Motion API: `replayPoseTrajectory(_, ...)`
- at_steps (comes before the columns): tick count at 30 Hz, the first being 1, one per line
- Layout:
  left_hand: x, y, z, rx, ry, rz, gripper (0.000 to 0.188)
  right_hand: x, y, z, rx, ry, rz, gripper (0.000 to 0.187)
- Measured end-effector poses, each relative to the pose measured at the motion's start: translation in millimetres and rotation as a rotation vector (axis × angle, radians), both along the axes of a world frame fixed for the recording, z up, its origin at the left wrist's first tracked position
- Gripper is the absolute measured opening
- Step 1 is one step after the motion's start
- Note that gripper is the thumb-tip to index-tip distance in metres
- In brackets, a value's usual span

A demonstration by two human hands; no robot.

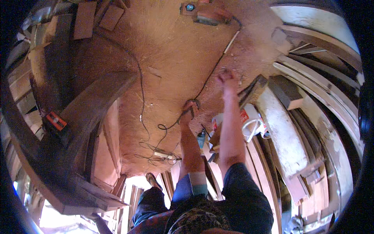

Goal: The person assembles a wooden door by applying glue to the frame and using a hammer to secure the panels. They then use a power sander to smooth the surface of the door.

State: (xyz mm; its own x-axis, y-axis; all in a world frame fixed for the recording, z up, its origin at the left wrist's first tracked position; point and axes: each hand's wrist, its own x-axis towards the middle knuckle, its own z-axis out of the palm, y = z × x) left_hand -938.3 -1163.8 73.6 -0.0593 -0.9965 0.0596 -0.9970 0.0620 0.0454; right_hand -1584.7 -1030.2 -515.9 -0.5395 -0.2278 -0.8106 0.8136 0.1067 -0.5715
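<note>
Hands apart: left hand (190, 107) closed around black cable (209, 78); right hand (226, 76) farther forward, blurred, grip cannot be told. Dusty brown floor (171, 58) below. Timber along both sides. Cable lies on floor between left hand and power tool (212, 15) at far edge. Small red object (56, 121) on left timber.

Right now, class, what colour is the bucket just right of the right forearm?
The bucket is white with red markings; it shows best in the head view.

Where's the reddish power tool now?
In the head view, the reddish power tool lies on the ground near the top edge, slightly right of centre, beyond the right hand, beside a dark cord.
</note>
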Motion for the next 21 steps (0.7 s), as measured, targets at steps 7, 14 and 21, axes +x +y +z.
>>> replayPoseTrajectory(7, 19, 32, -18, -0.138, 0.348, 0.299, 0.073, 63, -119, 342, -0.607, -0.188, 0.248, 0.027)
replayPoseTrajectory(14, -95, 5, 2, -0.129, 0.413, 0.432, 0.063, 102, -158, 551, -0.765, -0.239, 0.387, 0.018)
replayPoseTrajectory(21, -99, 0, 8, -0.29, 0.263, 0.29, 0.06, 167, -177, 681, -0.702, -0.284, 0.495, 0.02)
